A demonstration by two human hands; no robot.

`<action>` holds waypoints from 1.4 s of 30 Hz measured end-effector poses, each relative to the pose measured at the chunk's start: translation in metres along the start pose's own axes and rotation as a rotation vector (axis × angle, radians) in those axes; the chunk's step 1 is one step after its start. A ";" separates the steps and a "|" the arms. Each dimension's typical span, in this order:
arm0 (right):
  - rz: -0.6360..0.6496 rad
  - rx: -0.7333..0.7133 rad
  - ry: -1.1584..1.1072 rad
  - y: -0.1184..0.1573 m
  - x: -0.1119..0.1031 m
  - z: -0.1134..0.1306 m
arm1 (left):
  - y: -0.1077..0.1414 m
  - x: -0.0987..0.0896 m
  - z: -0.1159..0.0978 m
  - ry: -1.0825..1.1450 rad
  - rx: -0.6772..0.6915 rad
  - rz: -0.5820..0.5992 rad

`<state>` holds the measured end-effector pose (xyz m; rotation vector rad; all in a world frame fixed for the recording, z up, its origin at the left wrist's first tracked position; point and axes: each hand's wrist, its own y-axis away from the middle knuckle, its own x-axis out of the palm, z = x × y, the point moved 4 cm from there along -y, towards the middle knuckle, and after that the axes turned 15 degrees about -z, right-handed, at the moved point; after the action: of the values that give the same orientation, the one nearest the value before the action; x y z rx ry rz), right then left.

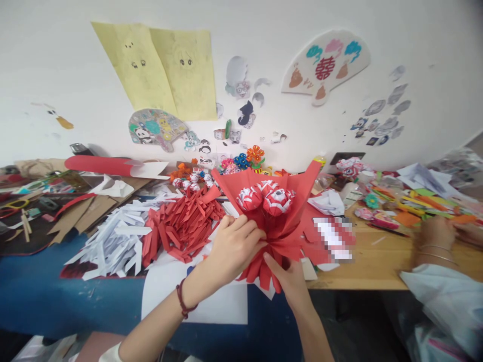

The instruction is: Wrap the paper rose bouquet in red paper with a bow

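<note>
A bouquet wrapped in red paper [298, 201] is held upright over the table's front part. Several red-and-white folded paper flowers [278, 201] show in its open top. My left hand [237, 244] grips the wrap's left side near the gathered waist, fingers curled on the paper. Lower down, my right hand [289, 279] holds the gathered waist from the right, its thumb across the front and its other fingers partly hidden behind. Pleated red paper flares out below the hands, over a white sheet [222, 304].
White paper strips [116, 234] and red strips [184, 221] lie heaped at left. Cardboard [88, 211] and tools sit farther left. Another person's hand [437, 234] is at the right, near coloured paper pieces. Small craft flowers [241, 161] stand by the wall.
</note>
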<state>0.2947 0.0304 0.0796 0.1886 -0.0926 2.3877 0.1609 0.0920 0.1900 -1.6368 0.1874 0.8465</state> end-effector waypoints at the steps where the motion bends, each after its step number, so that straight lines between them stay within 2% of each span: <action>1: -0.003 -0.004 0.001 0.000 0.000 0.000 | 0.000 0.000 0.000 -0.007 0.002 0.000; 6: -0.014 0.017 -0.013 0.000 0.002 0.002 | -0.001 0.000 -0.002 -0.025 0.022 -0.001; 13: 0.049 -0.018 0.037 -0.003 0.005 0.006 | 0.001 0.002 -0.003 -0.064 0.065 -0.041; 23: -0.094 0.006 0.026 -0.005 0.001 -0.008 | 0.003 0.003 -0.007 -0.069 0.092 -0.031; 26: -0.100 0.031 -0.007 -0.004 0.002 -0.008 | 0.003 0.002 -0.006 -0.048 0.085 -0.012; 30: -0.094 0.069 -0.064 -0.003 0.003 -0.007 | 0.004 -0.008 -0.005 -0.046 0.050 -0.076; 33: -0.103 0.133 -0.089 -0.003 0.001 -0.011 | 0.013 -0.021 -0.008 -0.093 -0.051 -0.183; 36: -0.126 0.172 -0.110 -0.003 -0.001 -0.014 | 0.029 -0.024 -0.015 -0.133 -0.117 -0.206; 42: -0.104 0.175 -0.129 -0.001 0.003 -0.007 | 0.052 -0.010 -0.024 -0.293 0.017 -0.143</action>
<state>0.2924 0.0337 0.0729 0.4204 0.0647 2.2777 0.1352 0.0533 0.1553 -1.4712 -0.1256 0.9592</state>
